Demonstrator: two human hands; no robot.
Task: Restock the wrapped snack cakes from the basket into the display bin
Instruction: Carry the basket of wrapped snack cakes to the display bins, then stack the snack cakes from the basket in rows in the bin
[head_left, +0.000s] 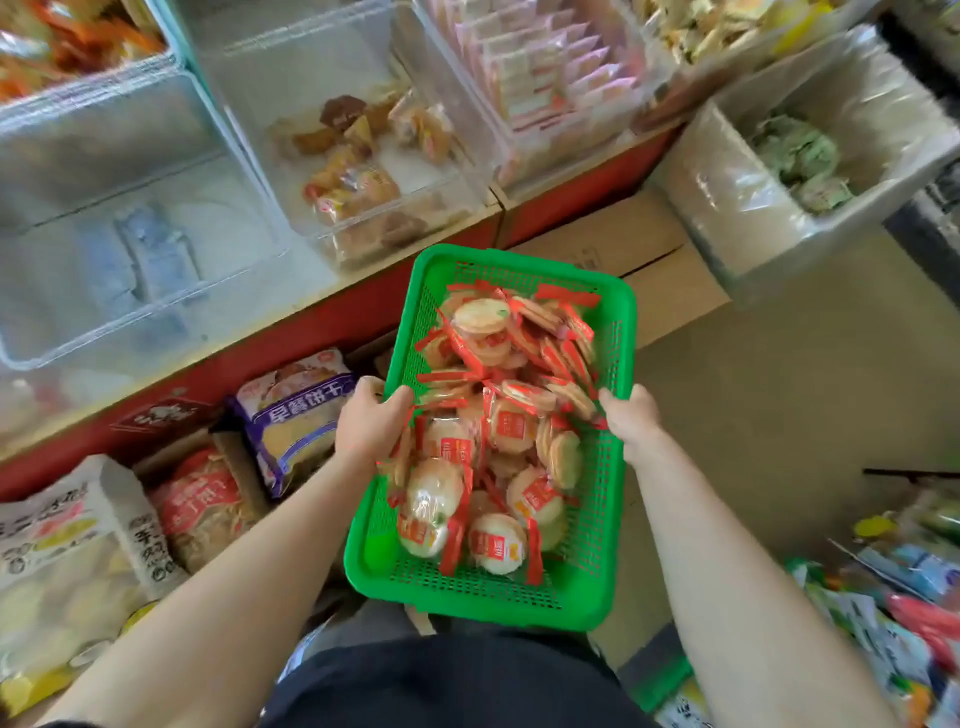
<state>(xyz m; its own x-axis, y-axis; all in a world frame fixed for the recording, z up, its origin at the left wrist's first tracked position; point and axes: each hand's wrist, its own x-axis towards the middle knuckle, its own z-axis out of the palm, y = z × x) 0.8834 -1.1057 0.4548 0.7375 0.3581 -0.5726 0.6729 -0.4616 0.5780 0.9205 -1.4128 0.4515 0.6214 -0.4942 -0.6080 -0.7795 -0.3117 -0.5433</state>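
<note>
A: Basket first. What are you holding?

B: I'm gripping the green perforated plastic basket (493, 587) by its two long rims. My left hand (369, 421) is curling over the left rim with the thumb hooked inside, and my right hand (631, 423) is clamping the right rim, fingers wrapped under where I can't see them.

A: And the stock?

B: The round snack cakes in clear wrappers with red labels (498, 431) are lying heaped between my two grips, loose and overlapping, piled deeper toward the far end beyond my knuckles.

A: Where's it going?

B: I'm judging it's a clear acrylic display bin (119, 249) on the red-fronted shelf (291, 332), up and forward of my left hand. That one is looking close to empty. The clear bin (358, 156) straight ahead of the basket is holding a few brown and orange wrapped pastries, so I can't say for sure which bin is meant.

A: So which step is this?

B: I'm carrying the load to the bin, I think; no cake is in the target yet.

A: What's next needing?

B: Both grips staying firm while I'm lifting the far end over the bin's front lip, then tilting slowly, since the slick wrappers are likely to slide all at once and spill over the sides.
</note>
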